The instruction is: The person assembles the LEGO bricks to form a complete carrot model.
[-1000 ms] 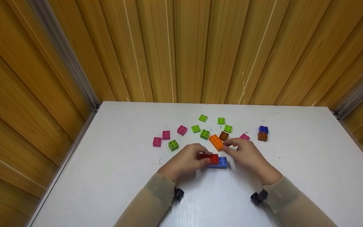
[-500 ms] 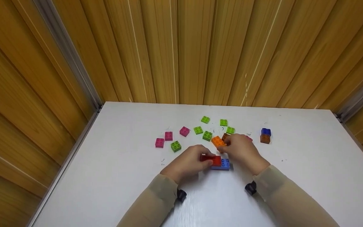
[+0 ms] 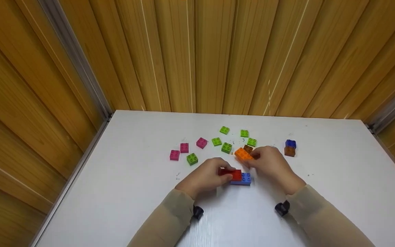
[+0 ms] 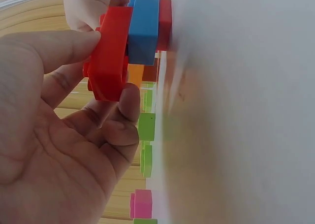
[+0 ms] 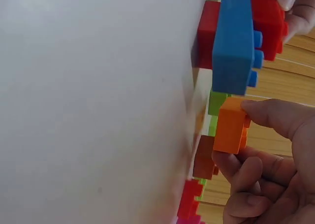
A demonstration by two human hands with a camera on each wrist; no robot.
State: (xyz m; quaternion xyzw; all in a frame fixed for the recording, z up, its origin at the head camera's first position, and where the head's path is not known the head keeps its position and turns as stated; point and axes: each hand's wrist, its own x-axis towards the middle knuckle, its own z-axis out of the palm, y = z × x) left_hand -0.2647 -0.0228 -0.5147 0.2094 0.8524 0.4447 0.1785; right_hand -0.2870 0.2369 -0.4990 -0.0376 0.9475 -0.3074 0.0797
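In the head view my left hand (image 3: 208, 175) grips a red brick (image 3: 236, 175), which sits offset on a blue brick (image 3: 246, 178). The left wrist view shows a second red brick (image 4: 165, 25) beneath the blue one, against the table. My right hand (image 3: 272, 165) pinches an orange brick (image 3: 243, 154) between thumb and fingers, just behind the stack. Seen from the right wrist, that orange brick (image 5: 230, 125) hangs off the tabletop, apart from the blue brick (image 5: 234, 42). A brown brick (image 3: 248, 148) stands right behind it, partly covered.
Several green bricks (image 3: 226, 147) and pink bricks (image 3: 184, 148) lie scattered behind and to the left on the white table (image 3: 132, 192). Farther right stand a dark blue brick (image 3: 290, 143) and a brown brick (image 3: 289, 151). Another red brick (image 5: 188, 198) shows in the right wrist view.
My right hand has closed its fingers on the orange brick and lifted it, shifting it slightly right. My left hand keeps its grip on the stack. The head view has shifted a little.
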